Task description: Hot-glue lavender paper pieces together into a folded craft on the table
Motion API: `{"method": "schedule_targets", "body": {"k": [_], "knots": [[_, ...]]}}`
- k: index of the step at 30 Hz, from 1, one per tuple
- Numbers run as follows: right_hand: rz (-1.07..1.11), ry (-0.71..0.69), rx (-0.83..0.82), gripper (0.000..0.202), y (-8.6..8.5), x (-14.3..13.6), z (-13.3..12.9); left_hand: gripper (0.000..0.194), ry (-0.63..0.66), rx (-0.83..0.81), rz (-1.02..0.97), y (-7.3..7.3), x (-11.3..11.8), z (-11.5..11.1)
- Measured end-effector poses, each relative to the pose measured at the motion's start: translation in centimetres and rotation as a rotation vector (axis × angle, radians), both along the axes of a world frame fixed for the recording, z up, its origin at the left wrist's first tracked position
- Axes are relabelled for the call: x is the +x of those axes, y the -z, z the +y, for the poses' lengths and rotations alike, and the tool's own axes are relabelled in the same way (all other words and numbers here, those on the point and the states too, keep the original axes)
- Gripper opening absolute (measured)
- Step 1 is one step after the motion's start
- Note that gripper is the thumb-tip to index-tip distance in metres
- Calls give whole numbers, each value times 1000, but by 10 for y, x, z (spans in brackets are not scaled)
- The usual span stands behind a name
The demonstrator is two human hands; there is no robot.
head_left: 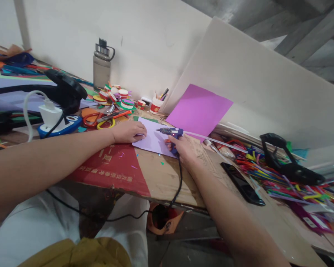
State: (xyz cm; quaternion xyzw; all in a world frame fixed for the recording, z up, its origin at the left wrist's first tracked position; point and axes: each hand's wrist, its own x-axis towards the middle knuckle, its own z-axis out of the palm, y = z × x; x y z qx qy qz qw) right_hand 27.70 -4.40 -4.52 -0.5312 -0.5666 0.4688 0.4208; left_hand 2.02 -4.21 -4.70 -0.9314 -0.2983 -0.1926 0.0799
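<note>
Your right hand (182, 147) grips one glue gun (177, 132), its nozzle over one lavender sheet (153, 144) on the cardboard (158, 174); your left hand (129, 131) curls at that sheet's left side, how tightly you cannot tell. One black cable (180, 180) crosses between your forearms. Around lie one phone (242, 183), one bottle (101, 70), one pen cup (156, 105) and one purple sheet (199, 111)

Below centre, the cardboard (158, 176) has open room, but a black cord (180, 181) crosses it; scissors (102, 119) crowd left of centre, a phone (242, 183) lower right.
</note>
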Motion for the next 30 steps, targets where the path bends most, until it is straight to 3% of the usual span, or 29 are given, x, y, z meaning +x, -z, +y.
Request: {"method": "schedule_targets", "body": {"k": [6,19,30], "knots": [[-3,-6,6,10,1,1,1,25,-43,-66,27,2,0,2],[-17,-17,19,10,-2,0,-4,13,23,67,130,-2,0,-1],[-13,-20,25,13,-2,-1,-4,22,-77,57,75,-2,0,-6]]}}
